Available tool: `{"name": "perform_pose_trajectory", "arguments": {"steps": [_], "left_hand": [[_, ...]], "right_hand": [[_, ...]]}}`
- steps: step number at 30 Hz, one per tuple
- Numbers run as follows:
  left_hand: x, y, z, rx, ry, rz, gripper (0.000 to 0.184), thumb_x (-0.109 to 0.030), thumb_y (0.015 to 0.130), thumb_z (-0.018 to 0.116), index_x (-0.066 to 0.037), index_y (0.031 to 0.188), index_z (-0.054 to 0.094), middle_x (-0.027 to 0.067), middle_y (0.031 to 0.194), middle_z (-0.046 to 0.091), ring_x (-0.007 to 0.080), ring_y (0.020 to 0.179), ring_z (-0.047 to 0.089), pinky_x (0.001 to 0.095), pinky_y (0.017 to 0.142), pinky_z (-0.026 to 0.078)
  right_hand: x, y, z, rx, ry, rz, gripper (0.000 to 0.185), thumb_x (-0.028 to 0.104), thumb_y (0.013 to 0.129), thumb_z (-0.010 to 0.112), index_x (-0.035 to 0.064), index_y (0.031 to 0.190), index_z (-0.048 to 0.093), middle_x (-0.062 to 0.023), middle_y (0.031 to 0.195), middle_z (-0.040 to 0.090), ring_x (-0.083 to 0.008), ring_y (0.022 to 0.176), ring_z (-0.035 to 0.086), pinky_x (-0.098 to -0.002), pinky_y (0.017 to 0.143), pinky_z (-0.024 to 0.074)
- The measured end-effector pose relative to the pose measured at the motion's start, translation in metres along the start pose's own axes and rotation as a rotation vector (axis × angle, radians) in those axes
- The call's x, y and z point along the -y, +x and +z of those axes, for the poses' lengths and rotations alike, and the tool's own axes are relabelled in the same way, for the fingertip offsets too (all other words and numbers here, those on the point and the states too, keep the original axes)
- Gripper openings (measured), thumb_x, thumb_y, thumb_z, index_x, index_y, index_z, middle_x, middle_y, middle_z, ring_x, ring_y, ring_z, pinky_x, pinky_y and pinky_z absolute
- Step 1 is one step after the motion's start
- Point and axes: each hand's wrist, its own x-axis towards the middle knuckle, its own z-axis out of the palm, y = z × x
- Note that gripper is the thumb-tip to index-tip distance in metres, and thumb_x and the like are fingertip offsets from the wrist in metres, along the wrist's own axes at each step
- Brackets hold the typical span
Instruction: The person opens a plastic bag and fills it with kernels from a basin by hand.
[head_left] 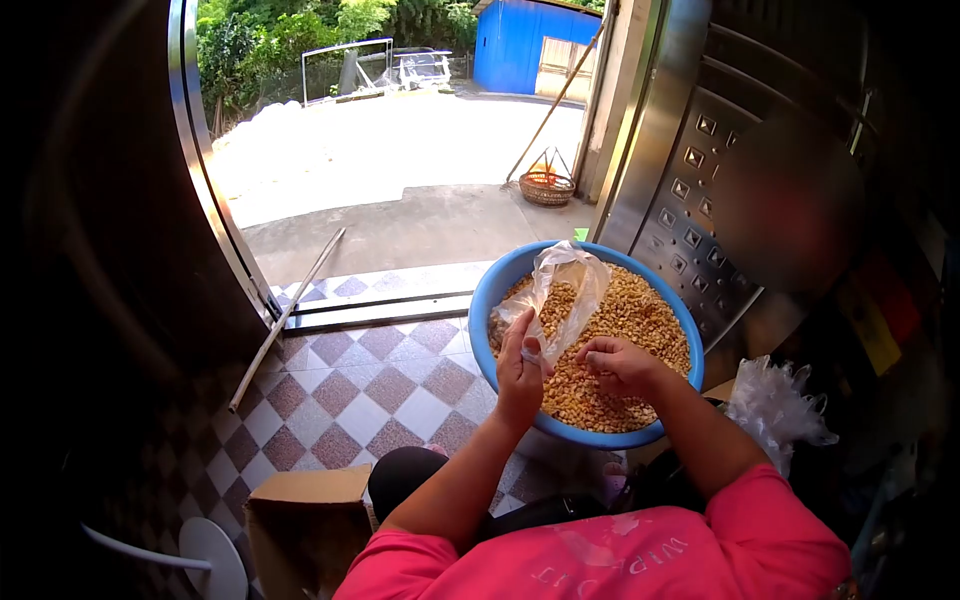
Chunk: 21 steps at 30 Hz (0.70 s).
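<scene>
A wide blue basin (482, 315) is filled with small yellow-tan kernels (645, 325) that look like dried corn. My left hand (518, 375) is at the basin's near left side, its fingers closed on the edge of a clear plastic bag (583, 290). The bag's mouth gapes over the kernels, its film crumpled and see-through. Just right of the bag, my right hand (625, 368) hovers over the heap with its fingers curled together. Whatever lies between those fingertips is too small to make out.
Clear plastic bags (780, 410) lie bunched right of the basin. An open cardboard box (310, 490) and a white round-based object (213, 560) stand at lower left. A pole (290, 315) leans by the doorway. Outside sits a wicker basket (547, 190); a metal door (690, 190) stands right.
</scene>
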Motion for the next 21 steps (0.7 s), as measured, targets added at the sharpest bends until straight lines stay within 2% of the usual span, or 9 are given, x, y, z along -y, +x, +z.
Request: {"name": "perform_pose_trajectory", "arguments": {"steps": [1, 8, 10, 12, 13, 14, 16, 18, 21], "left_hand": [[0.000, 0.000, 0.000, 0.001, -0.001, -0.013, 0.038, -0.016, 0.096, 0.039, 0.004, 0.128, 0.042, 0.0142, 0.118, 0.049, 0.0102, 0.060, 0.054, 0.0231, 0.055, 0.047], [-0.001, -0.001, -0.001, 0.042, -0.050, -0.050, 0.039, -0.015, 0.096, 0.040, 0.002, 0.130, 0.041, 0.0115, 0.112, 0.051, 0.0085, 0.059, 0.051, 0.0217, 0.054, 0.046], [-0.003, -0.002, 0.000, 0.034, -0.054, -0.053, 0.039, -0.015, 0.096, 0.040, 0.002, 0.131, 0.040, 0.0111, 0.110, 0.052, 0.0082, 0.059, 0.051, 0.0214, 0.054, 0.046], [-0.005, 0.000, 0.000, 0.025, -0.060, -0.053, 0.039, -0.015, 0.096, 0.040, 0.002, 0.131, 0.040, 0.0107, 0.108, 0.052, 0.0078, 0.059, 0.050, 0.0210, 0.054, 0.045], [-0.006, 0.000, -0.001, 0.043, -0.075, -0.066, 0.039, -0.016, 0.096, 0.040, 0.001, 0.131, 0.040, 0.0104, 0.106, 0.053, 0.0077, 0.059, 0.051, 0.0209, 0.053, 0.045], [-0.007, 0.000, -0.001, 0.060, -0.090, -0.081, 0.039, -0.016, 0.096, 0.040, 0.001, 0.131, 0.040, 0.0102, 0.105, 0.053, 0.0075, 0.060, 0.051, 0.0208, 0.053, 0.045], [-0.008, 0.000, 0.000, 0.048, -0.071, -0.045, 0.039, -0.015, 0.096, 0.039, 0.000, 0.132, 0.040, 0.0088, 0.100, 0.054, 0.0071, 0.059, 0.050, 0.0206, 0.053, 0.044], [-0.011, 0.001, 0.001, 0.074, -0.029, -0.046, 0.039, -0.015, 0.097, 0.035, -0.002, 0.134, 0.038, 0.0019, 0.073, 0.050, 0.0077, 0.059, 0.052, 0.0206, 0.056, 0.043], [-0.012, 0.000, 0.000, 0.076, -0.035, -0.064, 0.039, -0.014, 0.097, 0.035, -0.003, 0.134, 0.038, 0.0010, 0.071, 0.050, 0.0074, 0.059, 0.052, 0.0200, 0.055, 0.043]], "right_hand": [[0.003, 0.002, -0.002, 0.061, 0.156, 0.007, 0.016, 0.011, 0.092, 0.049, 0.0024, 0.105, 0.054, -0.0027, 0.074, 0.050, -0.0044, 0.046, 0.033, -0.0172, 0.038, 0.0257], [0.050, 0.023, 0.016, 0.158, 0.409, 0.034, 0.021, 0.010, 0.094, 0.045, 0.0001, 0.112, 0.049, -0.0043, 0.080, 0.051, -0.0026, 0.049, 0.034, -0.0159, 0.039, 0.0277], [0.050, 0.037, 0.018, 0.180, 0.406, 0.028, 0.023, 0.007, 0.093, 0.044, -0.0004, 0.114, 0.047, -0.0072, 0.084, 0.053, -0.0049, 0.054, 0.041, -0.0164, 0.040, 0.0319], [0.051, 0.050, 0.028, -0.027, 0.457, 0.092, 0.023, 0.004, 0.091, 0.043, -0.0025, 0.114, 0.047, -0.0118, 0.090, 0.055, -0.0127, 0.065, 0.054, -0.0197, 0.048, 0.0471], [0.052, 0.049, 0.040, -0.118, 0.437, 0.020, 0.024, 0.001, 0.090, 0.041, -0.0043, 0.113, 0.046, -0.0173, 0.098, 0.055, -0.0232, 0.082, 0.060, -0.0286, 0.068, 0.0568], [0.051, 0.053, 0.040, -0.116, 0.435, 0.020, 0.024, 0.001, 0.090, 0.041, -0.0043, 0.113, 0.046, -0.0173, 0.098, 0.055, -0.0232, 0.082, 0.060, -0.0286, 0.068, 0.0568], [0.048, 0.062, 0.038, -0.092, 0.450, -0.057, 0.024, 0.000, 0.089, 0.042, -0.0057, 0.113, 0.046, -0.0193, 0.103, 0.052, -0.0287, 0.092, 0.057, -0.0375, 0.084, 0.0549], [0.050, 0.065, 0.036, -0.106, 0.430, -0.094, 0.025, 0.000, 0.088, 0.043, -0.0048, 0.113, 0.046, -0.0190, 0.106, 0.051, -0.0292, 0.095, 0.056, -0.0398, 0.086, 0.0529], [0.053, 0.073, 0.026, -0.107, 0.350, -0.165, 0.026, 0.000, 0.087, 0.046, -0.0021, 0.113, 0.047, -0.0170, 0.109, 0.049, -0.0286, 0.099, 0.054, -0.0432, 0.088, 0.0490]]}}
